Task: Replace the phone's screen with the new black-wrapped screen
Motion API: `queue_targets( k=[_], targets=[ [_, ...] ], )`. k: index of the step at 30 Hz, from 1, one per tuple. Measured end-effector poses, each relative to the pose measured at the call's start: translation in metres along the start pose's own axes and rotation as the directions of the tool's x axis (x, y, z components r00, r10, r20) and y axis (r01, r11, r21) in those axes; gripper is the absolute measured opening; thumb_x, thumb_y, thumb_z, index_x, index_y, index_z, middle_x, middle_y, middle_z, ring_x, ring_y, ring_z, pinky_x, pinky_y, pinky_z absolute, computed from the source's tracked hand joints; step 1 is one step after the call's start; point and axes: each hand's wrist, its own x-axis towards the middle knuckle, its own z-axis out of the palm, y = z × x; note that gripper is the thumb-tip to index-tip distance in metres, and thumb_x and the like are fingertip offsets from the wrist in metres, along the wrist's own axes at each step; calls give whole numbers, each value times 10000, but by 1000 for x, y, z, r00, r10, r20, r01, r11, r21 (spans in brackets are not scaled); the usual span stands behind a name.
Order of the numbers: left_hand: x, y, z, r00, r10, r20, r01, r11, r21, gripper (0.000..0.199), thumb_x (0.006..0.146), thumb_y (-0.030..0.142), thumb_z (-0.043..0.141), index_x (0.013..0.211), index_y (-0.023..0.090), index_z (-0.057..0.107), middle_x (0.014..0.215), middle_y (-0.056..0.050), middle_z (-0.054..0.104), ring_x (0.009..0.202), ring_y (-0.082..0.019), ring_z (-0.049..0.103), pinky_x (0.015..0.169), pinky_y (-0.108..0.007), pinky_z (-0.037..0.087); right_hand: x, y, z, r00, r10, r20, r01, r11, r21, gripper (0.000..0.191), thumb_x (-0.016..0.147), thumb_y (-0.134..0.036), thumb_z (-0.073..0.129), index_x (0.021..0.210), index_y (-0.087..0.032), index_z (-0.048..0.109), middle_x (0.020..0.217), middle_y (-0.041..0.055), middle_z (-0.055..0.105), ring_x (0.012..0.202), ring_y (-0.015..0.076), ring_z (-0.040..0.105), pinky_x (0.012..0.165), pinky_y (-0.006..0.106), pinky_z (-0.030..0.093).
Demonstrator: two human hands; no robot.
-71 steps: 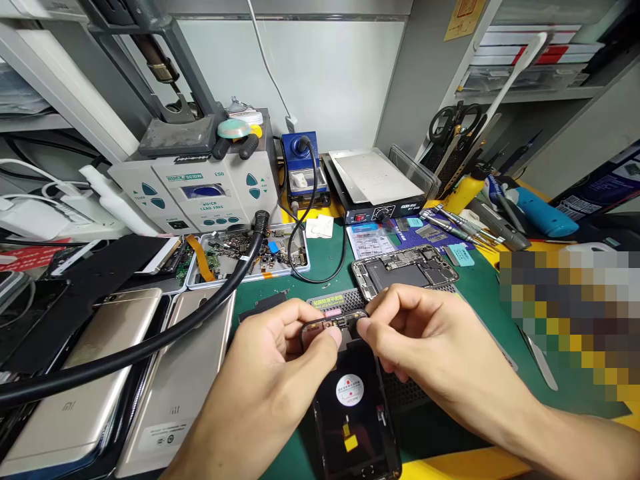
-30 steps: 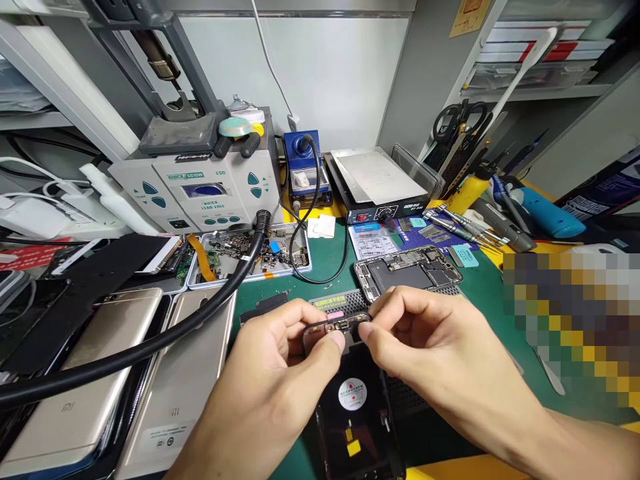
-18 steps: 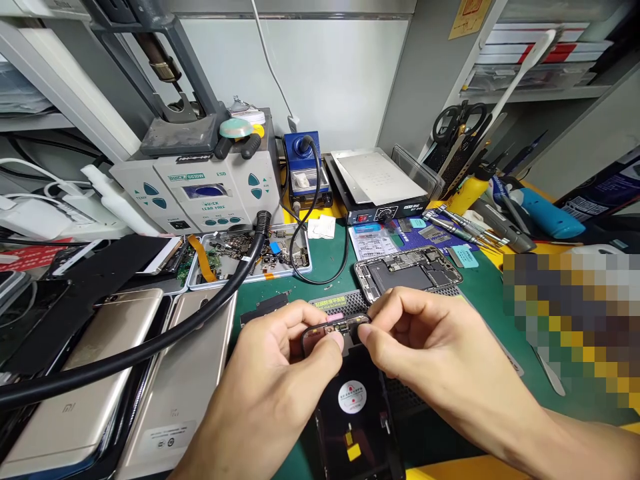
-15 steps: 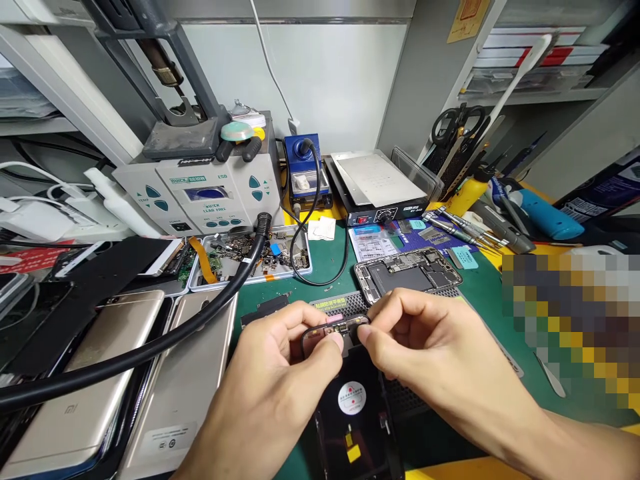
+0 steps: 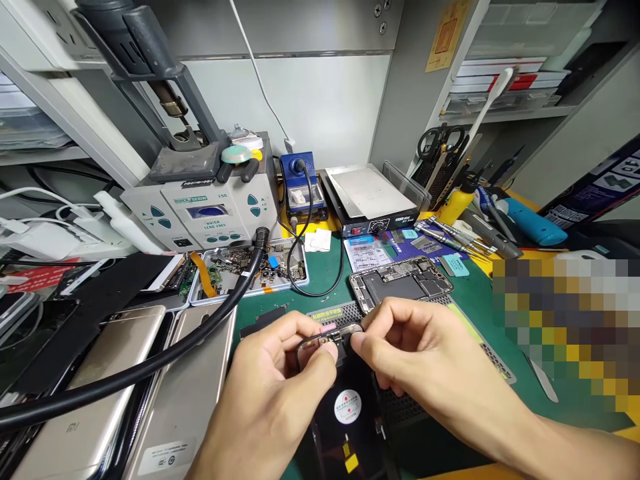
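At top of phone panel [image 5: 345,432], fingers [image 5: 320,367] pinched

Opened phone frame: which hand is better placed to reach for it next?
Right hand, probably: it is nearer the opened phone frame, pinching the top right corner of the screen panel. The left hand grips it farther left.

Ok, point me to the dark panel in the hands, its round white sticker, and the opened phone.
Dark panel [image 5: 364,437]: head view, on its bare face.
Round white sticker [image 5: 347,407]: head view, on its middle.
Opened phone [image 5: 393,287]: head view, on the flat dark area inside its frame.
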Motion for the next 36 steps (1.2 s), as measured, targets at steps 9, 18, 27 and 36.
queue_targets(
  k=[9,18,27,36],
  targets=[
    [-3,1,0,1000,7,3,-7,1000,9,256,881,440,612,835,190,583,698,26,469,642,-116,385,563,-219,337,-1,0,1,1000,11,15,-12,999,43,246,743,-211,705,617,-202,494,541,-64,479,514,88,388,478,229,301],
    [-3,0,1,1000,0,7,0,1000,-2,265,879,452,614,812,203,556,684,37,429,634,-113,351,557,-220,322,-1,1,1,1000,9,15,-10,999,52,246,744,-196,695,615,-202,485,547,-66,474,521,84,373,481,230,289],
    [-3,1,2,1000,8,-4,-8,1000,3,249,858,440,633,841,192,614,659,44,391,611,-108,341,538,-209,325,0,0,3,1000,19,3,-19,996,82,232,726,-184,712,610,-193,511,543,-64,491,525,83,379,483,223,288],
    [-5,2,3,999,25,-28,-25,1000,11,233,828,414,666,796,187,622,632,53,359,580,-101,328,508,-204,308,-1,-1,5,1000,-5,-14,6,994,109,228,696,-143,720,599,-187,518,538,-72,504,525,77,390,486,213,304]
  ],
)
